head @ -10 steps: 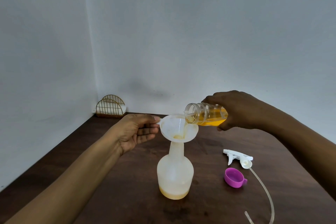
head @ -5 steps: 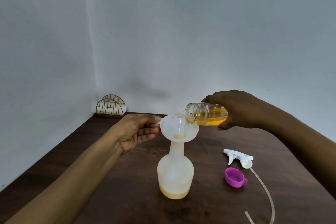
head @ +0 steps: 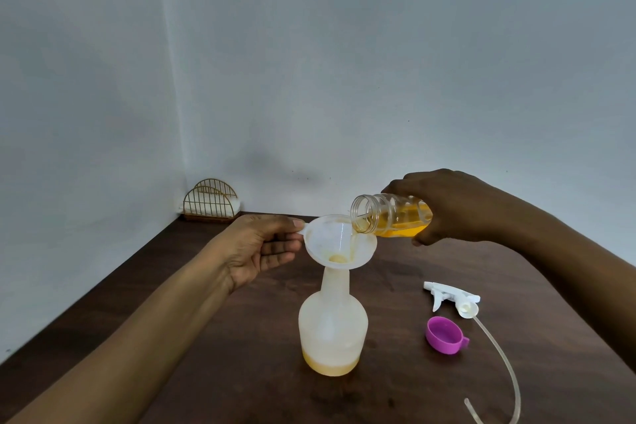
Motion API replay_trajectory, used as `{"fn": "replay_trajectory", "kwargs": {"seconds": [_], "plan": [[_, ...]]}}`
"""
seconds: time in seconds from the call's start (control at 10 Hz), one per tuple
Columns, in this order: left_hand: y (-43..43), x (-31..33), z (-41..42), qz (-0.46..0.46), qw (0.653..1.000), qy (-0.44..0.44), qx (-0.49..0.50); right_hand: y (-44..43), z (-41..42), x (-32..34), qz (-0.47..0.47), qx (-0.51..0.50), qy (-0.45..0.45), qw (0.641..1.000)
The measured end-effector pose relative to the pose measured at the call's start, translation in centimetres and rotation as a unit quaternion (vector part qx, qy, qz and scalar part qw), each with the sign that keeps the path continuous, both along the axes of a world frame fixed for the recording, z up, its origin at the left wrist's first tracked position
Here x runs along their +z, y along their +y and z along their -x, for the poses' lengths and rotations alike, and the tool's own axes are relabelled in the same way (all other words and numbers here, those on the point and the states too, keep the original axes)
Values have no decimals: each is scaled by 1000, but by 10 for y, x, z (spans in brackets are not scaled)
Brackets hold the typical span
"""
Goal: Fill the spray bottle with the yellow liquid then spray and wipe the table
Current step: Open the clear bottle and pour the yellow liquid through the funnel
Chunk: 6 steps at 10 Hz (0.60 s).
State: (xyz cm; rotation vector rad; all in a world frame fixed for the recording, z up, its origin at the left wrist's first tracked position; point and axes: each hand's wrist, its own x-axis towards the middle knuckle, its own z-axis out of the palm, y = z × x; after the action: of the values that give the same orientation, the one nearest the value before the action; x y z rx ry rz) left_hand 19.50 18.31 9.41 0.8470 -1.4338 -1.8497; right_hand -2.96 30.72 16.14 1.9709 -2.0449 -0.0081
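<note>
Right hand point(head: 457, 206) wrapped round the tilted clear bottle point(head: 389, 215), left hand point(head: 261, 248) pinching the funnel point(head: 339, 241) tab: tip faster and yellow liquid point(head: 402, 229) may overrun the funnel, mid-frame, onto the table point(head: 241, 372).

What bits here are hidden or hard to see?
Head view:
Clear plastic bottle of yellow liquid: base hidden inside the right hand.
Thin clear tube of the white spray trigger: cut off by the bottom edge.
White stuff in the gold wire holder: too small to identify.
White plastic funnel: tab under the left hand.
</note>
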Motion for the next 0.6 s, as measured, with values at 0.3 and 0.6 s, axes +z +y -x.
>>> {"fn": "replay_trajectory", "kwargs": {"seconds": [0.3, 0.6], "plan": [[0, 0, 0, -4, 1000, 2, -2, 1, -1, 1, -2, 2, 2, 1000], [0, 0, 0, -3, 1000, 3, -3, 1, -1, 0, 3, 1, 3, 1000]]}}
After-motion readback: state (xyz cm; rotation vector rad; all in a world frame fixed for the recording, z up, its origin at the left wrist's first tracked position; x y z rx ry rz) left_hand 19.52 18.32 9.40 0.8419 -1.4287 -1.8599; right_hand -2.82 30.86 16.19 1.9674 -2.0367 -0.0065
